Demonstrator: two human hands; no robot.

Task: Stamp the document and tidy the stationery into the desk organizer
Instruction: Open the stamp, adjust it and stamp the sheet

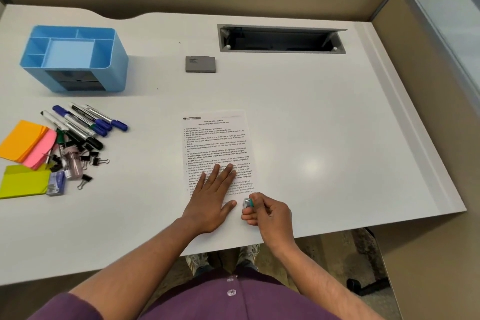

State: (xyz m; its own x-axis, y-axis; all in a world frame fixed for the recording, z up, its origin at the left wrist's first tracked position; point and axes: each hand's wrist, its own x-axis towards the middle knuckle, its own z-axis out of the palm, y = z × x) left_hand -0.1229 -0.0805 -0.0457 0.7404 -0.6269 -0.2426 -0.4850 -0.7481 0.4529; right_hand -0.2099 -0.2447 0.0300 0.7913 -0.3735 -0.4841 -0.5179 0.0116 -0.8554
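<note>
smooth white table (311, 125) carries a printed paper document (217, 143) near its front edge, long axis running front to back. left hand (211, 197) presses it flat, fingers spread. right hand (267, 213) pinches a small stamp (248, 202) at the sheet's lower right corner. blue plastic organizer (114, 65), compartments empty, sits back-left.

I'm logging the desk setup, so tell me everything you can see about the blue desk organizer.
The blue desk organizer looks like moulded light blue plastic, a box with rounded corners. Its open top is split into several compartments around a shallow, paler central tray, and nothing shows in any of them. The front face holds two dark recesses that look like drawers. It stands upright at the far left of the white desk, beyond the markers, and neither hand touches it.
</note>
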